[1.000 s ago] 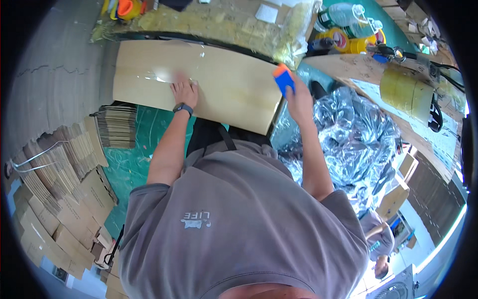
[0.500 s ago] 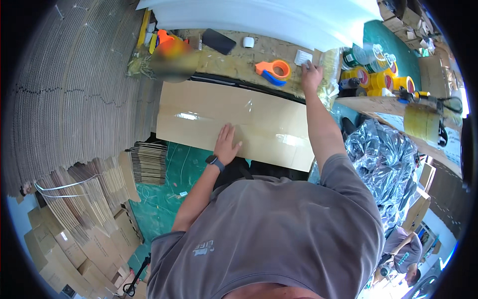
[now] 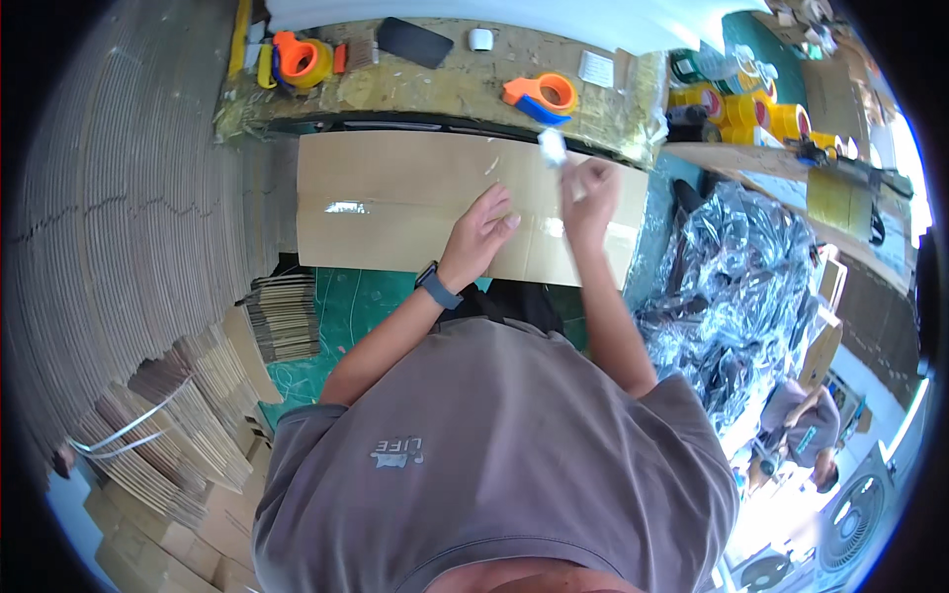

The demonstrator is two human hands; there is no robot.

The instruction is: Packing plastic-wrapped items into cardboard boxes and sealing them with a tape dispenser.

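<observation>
A large flat cardboard box [image 3: 395,183] with shiny clear tape on it lies in front of me. My right hand [image 3: 590,198] is over its right part, fingers curled, pinching a small white label [image 3: 552,148] that is blurred by motion. Above the middle of the box is my left hand [image 3: 481,232], its fingers stretched out and slightly bent, holding nothing. On the bench [image 3: 425,94] beyond lie a stack of white labels [image 3: 596,68] and an orange and blue tape dispenser [image 3: 543,97].
A dark phone [image 3: 414,42], a small white container [image 3: 480,40] and another orange tape dispenser [image 3: 300,61] lie on the bench. Stacked flat cardboard [image 3: 148,188] rises at left. Yellow tape rolls [image 3: 741,111] and bagged plastic [image 3: 736,277] are at right; another person [image 3: 799,420] sits behind.
My right hand has come back from the label stack toward the box, bringing a white label. My left hand has lifted off the box and shifted right. The view has shifted a little.
</observation>
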